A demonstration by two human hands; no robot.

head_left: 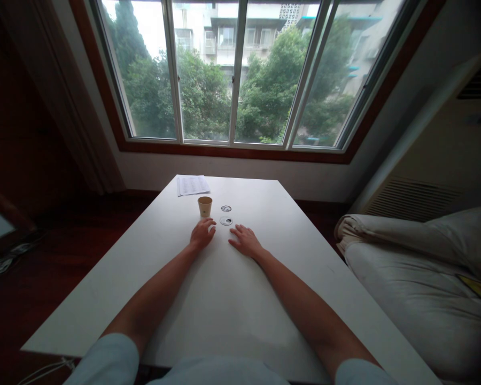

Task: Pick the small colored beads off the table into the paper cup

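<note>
My left hand (202, 233) rests on the white table (232, 310), its fingers slightly curled and apart, with nothing in it. Just beyond it stands an upright brown paper cup (204, 206); whether the fingertips touch it I cannot tell. My right hand (246, 240) lies palm down on the table with fingers spread, also holding nothing. Between and beyond the hands, two small round pieces lie flat: a nearer disc with a dark mark (226, 221) and a farther disc with a dark pattern (226, 208). What they are is too small to make out.
Printed paper sheets (193, 185) lie at the table's far left corner. A sofa or bed with pale covers (417, 289) stands along the right side. A wide window (232, 80) is beyond the far edge, and white cables (8, 259) lie on the floor at left.
</note>
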